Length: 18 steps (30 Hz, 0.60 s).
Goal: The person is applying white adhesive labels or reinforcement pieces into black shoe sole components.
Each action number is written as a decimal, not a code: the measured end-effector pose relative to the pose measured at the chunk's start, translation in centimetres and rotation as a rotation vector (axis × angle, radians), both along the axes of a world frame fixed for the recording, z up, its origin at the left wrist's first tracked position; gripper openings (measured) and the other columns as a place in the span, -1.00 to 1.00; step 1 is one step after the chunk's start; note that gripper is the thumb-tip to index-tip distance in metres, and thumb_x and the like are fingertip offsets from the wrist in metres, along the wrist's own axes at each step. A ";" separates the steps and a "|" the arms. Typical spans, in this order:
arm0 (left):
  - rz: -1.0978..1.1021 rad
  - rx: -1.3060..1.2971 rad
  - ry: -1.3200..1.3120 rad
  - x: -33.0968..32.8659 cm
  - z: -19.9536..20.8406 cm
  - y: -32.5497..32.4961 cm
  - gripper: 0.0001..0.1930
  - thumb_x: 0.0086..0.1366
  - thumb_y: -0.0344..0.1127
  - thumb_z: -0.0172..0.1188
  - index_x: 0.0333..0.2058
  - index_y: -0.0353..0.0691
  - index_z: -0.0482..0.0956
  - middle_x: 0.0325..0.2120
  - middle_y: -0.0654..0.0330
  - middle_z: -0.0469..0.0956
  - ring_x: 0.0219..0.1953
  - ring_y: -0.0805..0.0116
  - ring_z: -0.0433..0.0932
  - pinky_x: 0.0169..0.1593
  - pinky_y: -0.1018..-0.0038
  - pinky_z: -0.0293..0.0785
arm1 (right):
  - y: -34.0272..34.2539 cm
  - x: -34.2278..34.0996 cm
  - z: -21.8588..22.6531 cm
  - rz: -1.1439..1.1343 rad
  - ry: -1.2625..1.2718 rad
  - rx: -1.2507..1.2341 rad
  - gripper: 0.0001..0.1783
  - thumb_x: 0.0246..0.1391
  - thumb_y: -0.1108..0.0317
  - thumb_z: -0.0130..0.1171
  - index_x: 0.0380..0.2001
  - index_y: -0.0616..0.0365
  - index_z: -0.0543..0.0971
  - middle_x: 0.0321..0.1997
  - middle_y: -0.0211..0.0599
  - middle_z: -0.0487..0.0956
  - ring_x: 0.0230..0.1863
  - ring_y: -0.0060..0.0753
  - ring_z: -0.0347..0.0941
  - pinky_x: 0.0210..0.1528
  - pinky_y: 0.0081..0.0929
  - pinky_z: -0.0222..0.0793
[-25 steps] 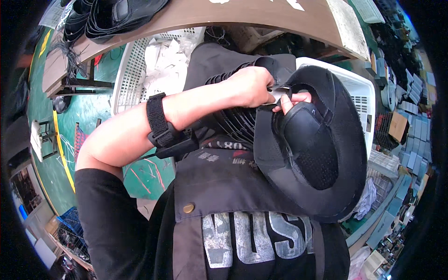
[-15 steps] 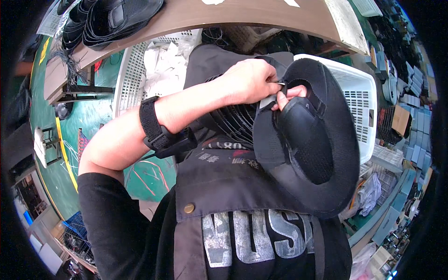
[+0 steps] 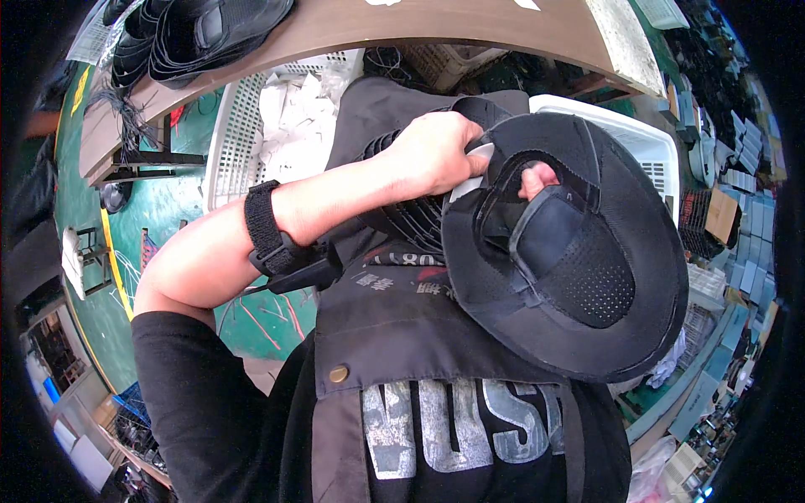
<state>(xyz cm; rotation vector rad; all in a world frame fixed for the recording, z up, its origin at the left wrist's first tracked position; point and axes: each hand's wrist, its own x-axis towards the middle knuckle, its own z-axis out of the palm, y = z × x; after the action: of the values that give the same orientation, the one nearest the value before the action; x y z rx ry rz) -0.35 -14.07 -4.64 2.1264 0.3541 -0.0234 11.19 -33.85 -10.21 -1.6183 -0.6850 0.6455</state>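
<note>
- Working on the black shoe upper (image 3: 650,289), over the apron's (image 3: 394,339) right side, looks partway: its form is joined, no sole shows, and whether the edge is finished I cannot tell.
- Left hand (image 3: 444,152), over the apron's middle, is curled closed on a small pale piece (image 3: 480,159).
- Right hand (image 3: 537,179) shows only fingertips through the upper's opening; its grip is hidden.

The shoe upper (image 3: 570,251) is black with a dotted patch (image 3: 599,298), the apron (image 3: 402,323) charcoal, the shirt (image 3: 503,489) black with mottled silver lettering (image 3: 433,423), the tabletop (image 3: 470,21) brown, the floor (image 3: 88,201) green and yellow-lined.
</note>
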 end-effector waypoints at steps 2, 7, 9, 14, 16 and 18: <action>-0.067 -0.010 0.019 -0.1 0.5 -0.5 -0.68 0.12 -0.11 0.26 -0.29 -0.26 0.60 -0.46 -0.12 0.57 -0.30 -0.04 0.59 -0.21 0.23 0.47 | 0.7 -1.0 1.7 -0.072 0.034 -0.054 -0.80 0.06 0.32 0.27 -0.27 0.17 0.55 -0.38 -0.32 0.57 -0.44 -0.50 0.48 -0.29 -0.56 0.38; -0.175 0.000 0.010 -0.2 0.8 -1.0 -0.73 0.11 -0.23 0.22 -0.31 -0.33 0.57 -0.45 -0.14 0.57 -0.27 -0.08 0.57 -0.18 0.22 0.48 | 1.3 -2.0 3.0 -0.145 0.107 -0.096 -0.79 0.03 0.32 0.30 -0.28 0.17 0.59 -0.34 -0.31 0.60 -0.37 -0.45 0.51 -0.24 -0.53 0.39; -0.230 -0.108 0.035 0.1 1.4 -0.9 -0.75 0.11 -0.27 0.20 -0.32 -0.34 0.55 -0.45 -0.13 0.57 -0.26 -0.07 0.57 -0.17 0.21 0.48 | 1.3 -2.5 4.7 -0.252 0.189 -0.094 -0.80 0.03 0.32 0.30 -0.30 0.19 0.60 -0.33 -0.31 0.60 -0.36 -0.43 0.52 -0.23 -0.50 0.40; -0.149 0.138 -0.037 -1.5 1.1 -1.6 -0.78 0.11 -0.37 0.15 -0.28 -0.36 0.53 -0.41 -0.16 0.56 -0.26 -0.14 0.53 -0.15 0.17 0.47 | 3.5 -3.6 7.1 -0.267 0.306 -0.261 -0.78 0.08 0.28 0.25 -0.30 0.21 0.59 -0.36 -0.32 0.61 -0.39 -0.41 0.54 -0.30 -0.46 0.45; -0.279 0.037 -0.035 -1.0 2.0 -0.6 -0.75 0.17 -0.34 0.14 -0.20 -0.35 0.54 -0.40 -0.16 0.57 -0.25 -0.04 0.59 -0.11 0.24 0.48 | 3.0 -2.2 7.1 -0.169 0.602 -0.211 -0.74 0.15 0.22 0.17 -0.27 0.23 0.60 -0.37 -0.31 0.61 -0.42 -0.43 0.55 -0.33 -0.46 0.48; -0.361 -0.196 0.026 -0.7 2.9 1.1 -0.69 0.24 -0.34 0.11 -0.07 -0.33 0.51 -0.31 -0.13 0.58 -0.20 0.13 0.60 -0.04 0.34 0.46 | 2.6 -1.5 7.2 -0.170 0.659 -0.176 -0.73 0.16 0.21 0.15 -0.27 0.23 0.60 -0.37 -0.31 0.61 -0.42 -0.44 0.55 -0.33 -0.46 0.49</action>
<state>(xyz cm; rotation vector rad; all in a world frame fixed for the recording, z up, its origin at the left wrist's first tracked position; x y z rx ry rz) -1.03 -12.94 -1.70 1.9709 -0.0212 -0.2834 9.69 -31.22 -3.00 -1.4731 -0.0075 1.0630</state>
